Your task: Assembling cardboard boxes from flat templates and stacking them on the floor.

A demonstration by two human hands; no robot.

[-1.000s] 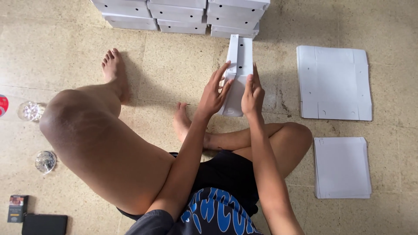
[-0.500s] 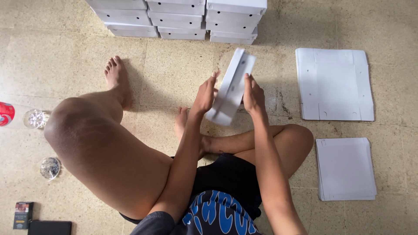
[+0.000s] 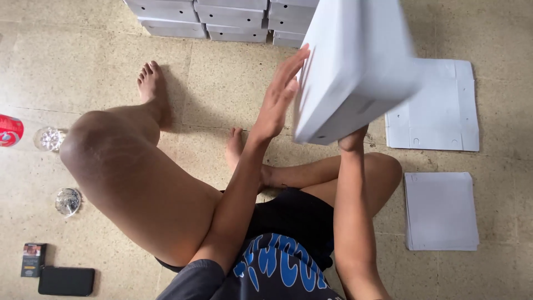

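A folded white cardboard box (image 3: 358, 66) is raised high in front of me, blurred by motion. My right hand (image 3: 353, 140) is under its lower edge and mostly hidden by it, holding it up. My left hand (image 3: 280, 94) has its fingers spread, with the fingertips resting against the box's left side. I am sitting on a tiled floor with my left knee raised and my right leg folded.
Stacked white boxes (image 3: 222, 19) line the far floor. A flat box blank (image 3: 438, 111) and a pile of white sheets (image 3: 441, 211) lie to the right. At left are two glass dishes (image 3: 68, 201), a red can (image 3: 8, 130), a phone (image 3: 66, 281) and a small pack (image 3: 33, 259).
The box has been lifted from near the floor up toward the camera and turned flat side on. My left hand has opened from gripping it.
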